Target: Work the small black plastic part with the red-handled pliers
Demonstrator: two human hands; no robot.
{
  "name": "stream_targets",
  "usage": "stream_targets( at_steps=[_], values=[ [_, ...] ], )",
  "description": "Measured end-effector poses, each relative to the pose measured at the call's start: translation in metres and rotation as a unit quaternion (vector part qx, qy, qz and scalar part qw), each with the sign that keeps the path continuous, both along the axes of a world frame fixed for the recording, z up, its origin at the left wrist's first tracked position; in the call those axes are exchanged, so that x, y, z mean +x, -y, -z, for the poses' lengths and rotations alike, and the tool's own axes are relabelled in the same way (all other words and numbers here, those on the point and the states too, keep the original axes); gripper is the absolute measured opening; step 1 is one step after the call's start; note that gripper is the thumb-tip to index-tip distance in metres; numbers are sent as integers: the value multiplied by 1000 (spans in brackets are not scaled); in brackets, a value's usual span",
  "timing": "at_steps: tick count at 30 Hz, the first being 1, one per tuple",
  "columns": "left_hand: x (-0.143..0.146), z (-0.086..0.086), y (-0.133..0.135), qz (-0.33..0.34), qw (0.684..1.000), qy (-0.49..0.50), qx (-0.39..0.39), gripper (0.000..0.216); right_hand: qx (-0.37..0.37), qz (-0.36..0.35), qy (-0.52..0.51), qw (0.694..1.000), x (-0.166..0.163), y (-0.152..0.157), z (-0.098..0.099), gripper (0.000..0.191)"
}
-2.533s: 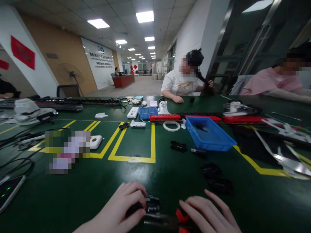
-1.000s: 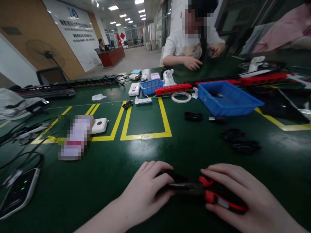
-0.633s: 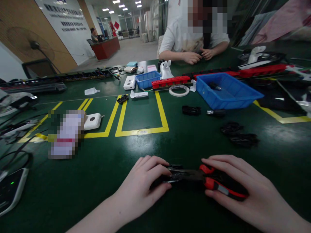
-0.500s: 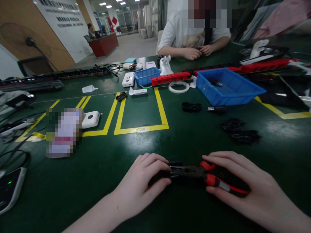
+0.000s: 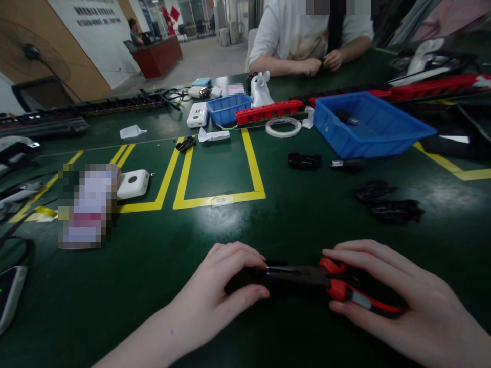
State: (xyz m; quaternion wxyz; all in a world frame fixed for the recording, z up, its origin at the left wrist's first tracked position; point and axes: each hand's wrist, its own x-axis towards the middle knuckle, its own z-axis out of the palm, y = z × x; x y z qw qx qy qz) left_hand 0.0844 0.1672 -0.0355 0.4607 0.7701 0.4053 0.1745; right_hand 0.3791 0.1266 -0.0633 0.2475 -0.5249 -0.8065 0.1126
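Observation:
My left hand point(image 5: 218, 294) is closed around a small black part point(image 5: 245, 280) on the green table point(image 5: 153, 286). My right hand point(image 5: 399, 301) grips the red-and-black handles of a pair of pliers point(image 5: 337, 289). The pliers' dark jaws point(image 5: 287, 276) reach left to the black part under my left fingers. Both hands rest low on the table near its front edge. Most of the black part is hidden by my fingers.
A large blue bin point(image 5: 368, 128), a small blue bin point(image 5: 226, 108), a tape roll point(image 5: 284, 127), red strips point(image 5: 268, 110), black parts point(image 5: 305, 161) and black clumps point(image 5: 387, 202) lie beyond. Yellow floor-style lines point(image 5: 218, 199) mark the table. A white device point(image 5: 132, 183) sits left. A person point(image 5: 307, 36) works opposite.
The camera has tilted down and moved closer, so the hands sit higher in view. My hands keep their hold on the black part and pliers, with little shift between them.

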Motion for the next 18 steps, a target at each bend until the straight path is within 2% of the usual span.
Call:
stream_targets(
  at_steps=[12, 18],
  values=[
    [0, 3, 0, 6, 1000, 0, 27, 20, -23, -1, -7, 1000, -4, 1, -4, 43],
    [-1, 2, 1, 0, 1000, -17, 14, 19, -3, -2, -18, 1000, -9, 1, -6, 40]
  ],
)
